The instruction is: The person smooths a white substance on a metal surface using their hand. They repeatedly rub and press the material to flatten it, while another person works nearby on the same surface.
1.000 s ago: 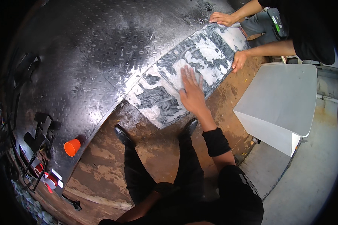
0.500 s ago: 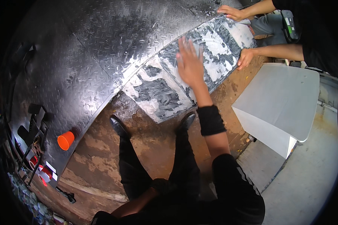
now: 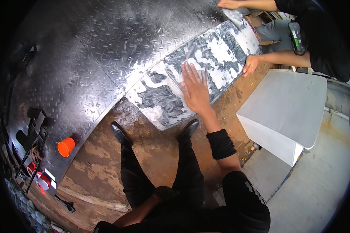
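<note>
My right hand (image 3: 195, 88) lies palm down, fingers stretched out, on a dark flat panel (image 3: 167, 105) smeared with patchy white residue. Whether anything thin is under that palm I cannot make out. The panel lies along the edge of a dark metal table, its near corner jutting past the edge. My left hand (image 3: 166, 193) is low over my lap; it looks dark, and its fingers do not show clearly. At the panel's far right end, another person's hand (image 3: 251, 64) grips its side, while that person's other hand (image 3: 230, 4) rests near the far corner.
The patterned metal table (image 3: 93, 50) fills the upper left. On it stand an orange cup (image 3: 66, 147) and, at the left, black frames with red items (image 3: 44, 180). A pale grey box-shaped unit (image 3: 284, 105) stands at right. Brown, worn floor (image 3: 101, 163) lies below.
My right hand has drawn back toward me across the panel. The other person's far hand has shifted up and left. The whole view has moved slightly.
</note>
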Action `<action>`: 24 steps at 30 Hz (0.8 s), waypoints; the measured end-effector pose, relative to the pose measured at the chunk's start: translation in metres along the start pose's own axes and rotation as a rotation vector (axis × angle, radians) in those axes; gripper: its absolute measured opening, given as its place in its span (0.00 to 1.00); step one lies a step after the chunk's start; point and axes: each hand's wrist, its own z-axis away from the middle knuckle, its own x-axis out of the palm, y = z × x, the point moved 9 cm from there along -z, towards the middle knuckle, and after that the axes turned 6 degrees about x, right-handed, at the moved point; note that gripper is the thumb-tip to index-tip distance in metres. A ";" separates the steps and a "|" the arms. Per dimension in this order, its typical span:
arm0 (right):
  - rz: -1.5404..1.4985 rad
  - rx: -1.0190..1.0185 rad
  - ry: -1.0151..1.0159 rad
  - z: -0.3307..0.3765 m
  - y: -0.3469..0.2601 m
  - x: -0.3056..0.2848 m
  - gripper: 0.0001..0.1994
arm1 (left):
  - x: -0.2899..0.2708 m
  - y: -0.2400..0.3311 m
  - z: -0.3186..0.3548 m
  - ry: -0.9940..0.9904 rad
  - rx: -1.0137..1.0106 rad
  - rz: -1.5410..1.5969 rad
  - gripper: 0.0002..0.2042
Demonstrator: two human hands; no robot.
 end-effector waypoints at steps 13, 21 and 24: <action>-0.172 0.106 0.189 -0.015 0.035 -0.014 0.24 | -0.023 0.010 0.009 -0.006 -0.067 0.059 0.21; 0.079 0.416 0.232 0.007 0.036 -0.016 0.35 | -0.019 0.008 0.008 -0.052 -0.040 0.032 0.19; 0.147 0.497 0.106 -0.028 0.026 0.004 0.37 | 0.021 -0.014 -0.002 -0.106 -0.174 0.133 0.19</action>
